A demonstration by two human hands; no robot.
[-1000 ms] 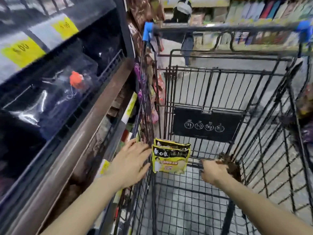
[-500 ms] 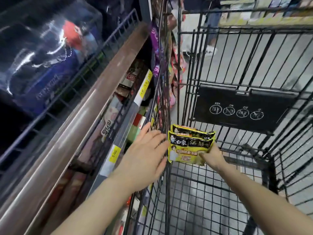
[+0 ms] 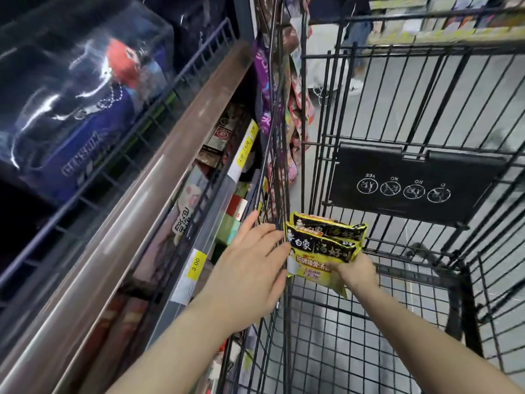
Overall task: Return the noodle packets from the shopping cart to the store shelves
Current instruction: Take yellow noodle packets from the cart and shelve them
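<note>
- Two yellow-and-black instant noodle packets [image 3: 324,245] are held upright inside the shopping cart [image 3: 397,322], close against its left wire wall, low in the basket.
- The packets are pinched at their lower right corner by the right hand [image 3: 355,270], thumb on the printed face; only the front packet's grip is plainly shown, and whether the rear one is caught in the same pinch cannot be told.
- The left hand [image 3: 252,268] is spread flat against the outside of the cart's left wall, fingers straight, grasping nothing.
- The step in hand is judged to be the lift out of the cart. It would be done best if both packets were squeezed together before rising, so the rear one is not dropped.
- The packets should be raised straight up over the cart's rim before being swung left, since the wire wall stands between them and the store shelf [image 3: 159,200].
- The cart is best steadied by the left hand during the lift.
- A matching slot should be sought behind the yellow price tags [image 3: 195,265] before release.
- Against the frame half a second earlier, little is altered: the same pinch is seen, the packets sit marginally higher, and the left hand is unmoved.
</note>
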